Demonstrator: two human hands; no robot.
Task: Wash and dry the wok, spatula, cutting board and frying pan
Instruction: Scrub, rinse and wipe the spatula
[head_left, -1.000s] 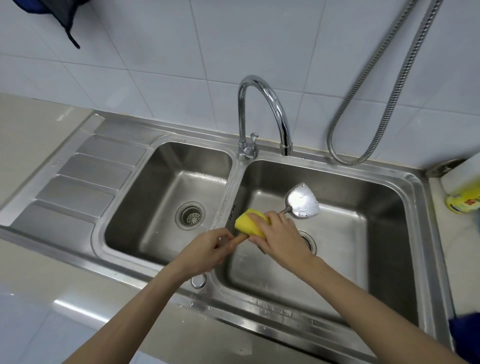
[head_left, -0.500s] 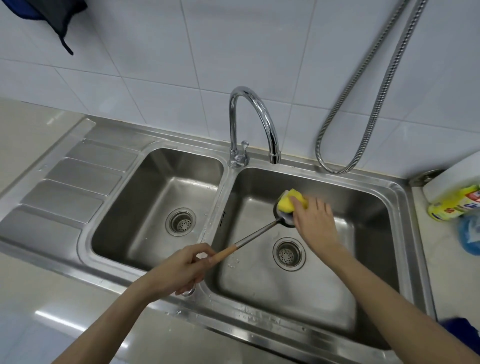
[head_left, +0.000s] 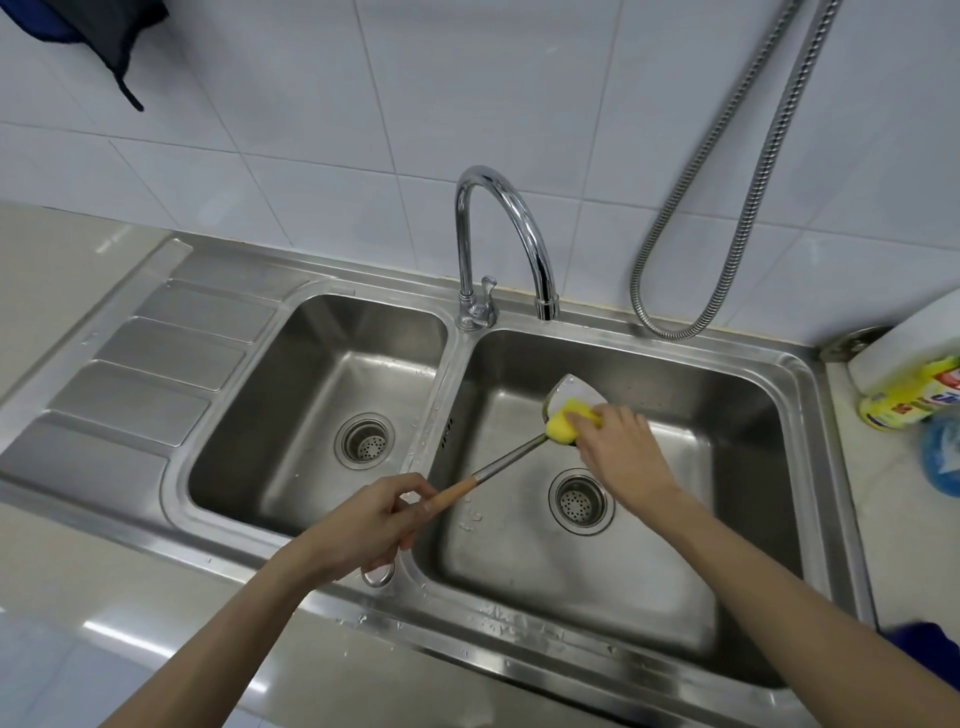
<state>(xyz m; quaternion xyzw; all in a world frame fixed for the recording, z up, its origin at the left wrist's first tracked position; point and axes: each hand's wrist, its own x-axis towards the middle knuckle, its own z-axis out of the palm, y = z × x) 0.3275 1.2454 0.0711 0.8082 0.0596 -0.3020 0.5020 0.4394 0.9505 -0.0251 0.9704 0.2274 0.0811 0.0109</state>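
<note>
Spatula (head_left: 511, 457) over the right basin of the sink (head_left: 795, 364), long axis running diagonally: wooden handle end low and toward the near left, metal blade up and toward the far right, above the basin floor and short of the far wall. Blade tilted, its pale flat face turned up and toward the camera. Metal shank between blade and wooden grip crossing the basin just left of the right drain (head_left: 581, 501).

Left forearm reaching in from the bottom left, wrist over the divider between the two basins. Left hand (head_left: 363, 525) curled around the wooden handle, fingers wrapped and thumb on top, holding it firmly; a metal hanging ring showing just below the hand.

Right forearm coming in from the bottom right, angled up and left across the right basin. Right hand (head_left: 618, 447) palm down, fingers bent over a yellow sponge (head_left: 563, 428) and gripping it, the sponge pressed against the lower part of the blade where it meets the shank.

Chrome faucet (head_left: 498, 244) arching behind, spout over the far edge of the right basin. Coiled metal hose (head_left: 727, 171) hanging on the tiled wall. Yellow bottle (head_left: 909, 400) lying on the counter at the far right, a blue item just beside it.
</note>
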